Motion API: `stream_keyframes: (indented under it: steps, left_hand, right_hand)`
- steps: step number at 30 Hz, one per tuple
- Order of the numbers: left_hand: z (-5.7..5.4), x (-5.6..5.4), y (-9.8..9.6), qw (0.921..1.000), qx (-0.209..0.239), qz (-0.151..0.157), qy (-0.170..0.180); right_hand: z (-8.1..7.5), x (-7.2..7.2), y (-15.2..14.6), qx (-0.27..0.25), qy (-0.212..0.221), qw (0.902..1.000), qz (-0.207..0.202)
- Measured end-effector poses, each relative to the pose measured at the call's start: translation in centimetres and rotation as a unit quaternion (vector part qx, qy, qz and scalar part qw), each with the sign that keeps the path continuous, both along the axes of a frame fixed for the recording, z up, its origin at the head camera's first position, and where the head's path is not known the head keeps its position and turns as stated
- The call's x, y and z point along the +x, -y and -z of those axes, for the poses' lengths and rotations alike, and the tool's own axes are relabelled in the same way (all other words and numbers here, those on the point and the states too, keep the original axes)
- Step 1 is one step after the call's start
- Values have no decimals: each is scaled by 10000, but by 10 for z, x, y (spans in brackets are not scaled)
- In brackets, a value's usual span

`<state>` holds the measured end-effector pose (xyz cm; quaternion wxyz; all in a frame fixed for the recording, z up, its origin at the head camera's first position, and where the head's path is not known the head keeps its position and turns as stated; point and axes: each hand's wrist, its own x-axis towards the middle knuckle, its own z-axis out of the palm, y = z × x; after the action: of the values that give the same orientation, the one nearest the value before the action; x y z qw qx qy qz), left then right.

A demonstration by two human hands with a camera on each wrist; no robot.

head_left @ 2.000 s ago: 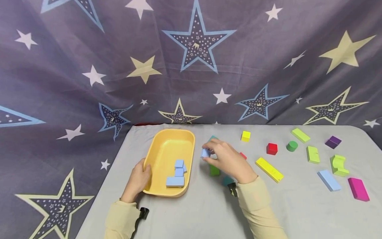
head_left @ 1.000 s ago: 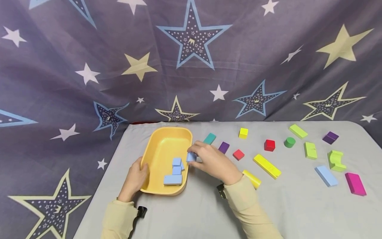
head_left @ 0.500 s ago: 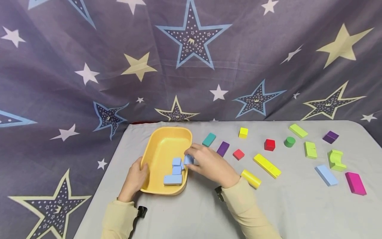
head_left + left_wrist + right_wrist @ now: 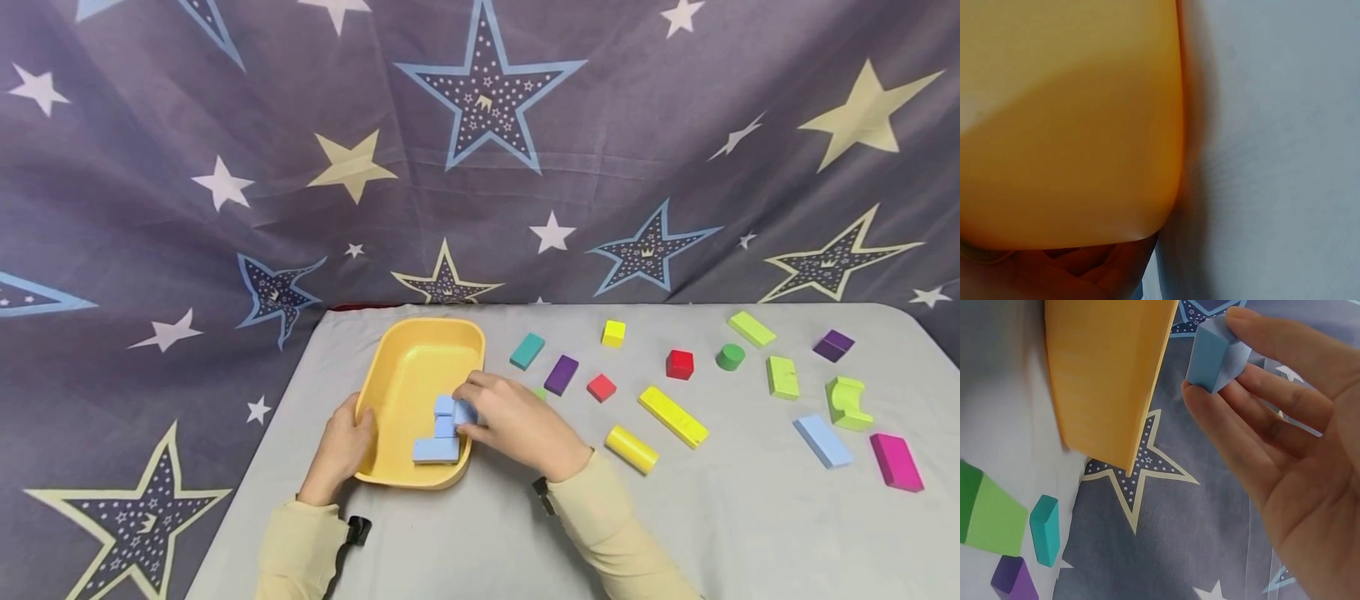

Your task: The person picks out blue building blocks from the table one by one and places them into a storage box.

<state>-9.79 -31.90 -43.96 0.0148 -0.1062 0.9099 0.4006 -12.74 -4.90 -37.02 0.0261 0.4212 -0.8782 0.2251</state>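
My left hand (image 4: 341, 446) grips the left wall of a yellow plastic tub (image 4: 408, 375), thumb over the rim and the other fingers outside. The left wrist view shows the tub's wall (image 4: 1085, 156) with fingers under its lower edge. Over the tub's right side, my right hand (image 4: 521, 425) pinches a light blue block (image 4: 463, 413) between thumb and fingertips. In the right wrist view this wedge-like block (image 4: 1210, 356) is held above the rim. Several light blue blocks (image 4: 435, 451) lie inside the tub, partly covered by the held block and fingers.
Right of the tub lie a teal block (image 4: 527, 351), a purple block (image 4: 561, 375), a red block (image 4: 602, 387) and a yellow cylinder (image 4: 632, 450). A green block (image 4: 994, 509) is mostly hidden behind my right hand. Several more blocks spread rightward. A starry curtain (image 4: 585, 108) hangs behind the table.
My right hand has carried the light blue block leftward from beside the tub, across its right rim and over the blocks inside. My left hand keeps its grip on the tub.
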Motion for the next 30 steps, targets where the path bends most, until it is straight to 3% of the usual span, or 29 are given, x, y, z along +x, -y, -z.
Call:
stream_keyframes:
  steps: [8,30]
  left_hand:
    - [1,-1,0,10000,-41,0,-51]
    - [-1,0,-1,10000,-58,-4,-7]
  right_hand:
    - [2,2,5,197,-28,9998,-75]
    - [14,5,17,148,-144,9992,-355]
